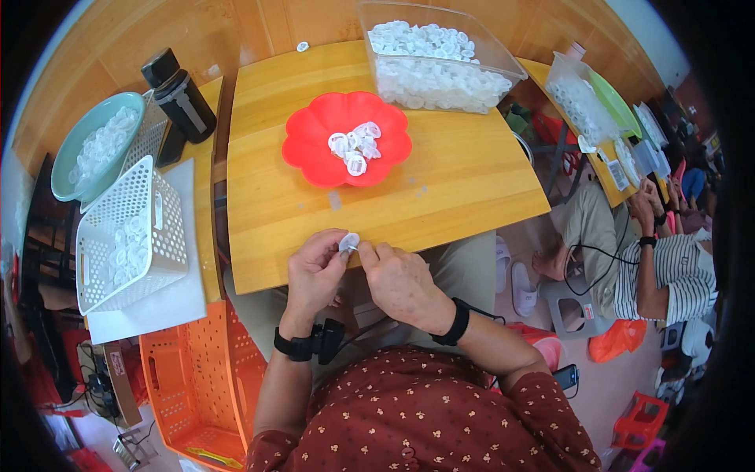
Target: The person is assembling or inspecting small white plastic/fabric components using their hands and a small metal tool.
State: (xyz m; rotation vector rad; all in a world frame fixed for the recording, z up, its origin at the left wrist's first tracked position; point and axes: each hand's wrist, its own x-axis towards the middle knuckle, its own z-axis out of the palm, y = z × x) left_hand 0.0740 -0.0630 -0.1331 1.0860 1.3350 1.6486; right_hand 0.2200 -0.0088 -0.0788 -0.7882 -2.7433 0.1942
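Observation:
Just over the table's near edge, my left hand [317, 273] pinches a small round white plastic piece [350, 240] between thumb and fingertips. My right hand [399, 289] is closed close beside it, fingertips almost at the piece. A thin pale bit shows at those fingertips, too small to name. Beyond both hands, a red flower-shaped bowl [303, 153] stands on the wooden table [425, 204]. Several similar round white pieces [356, 148] lie in a heap inside it.
At the back, a clear plastic bin [500, 72] is full of white pieces. To the left are a white perforated basket [169, 236], a teal basin [64, 169] and a black flask [187, 110]. An orange crate [189, 377] stands below. Another person [657, 275] works at right.

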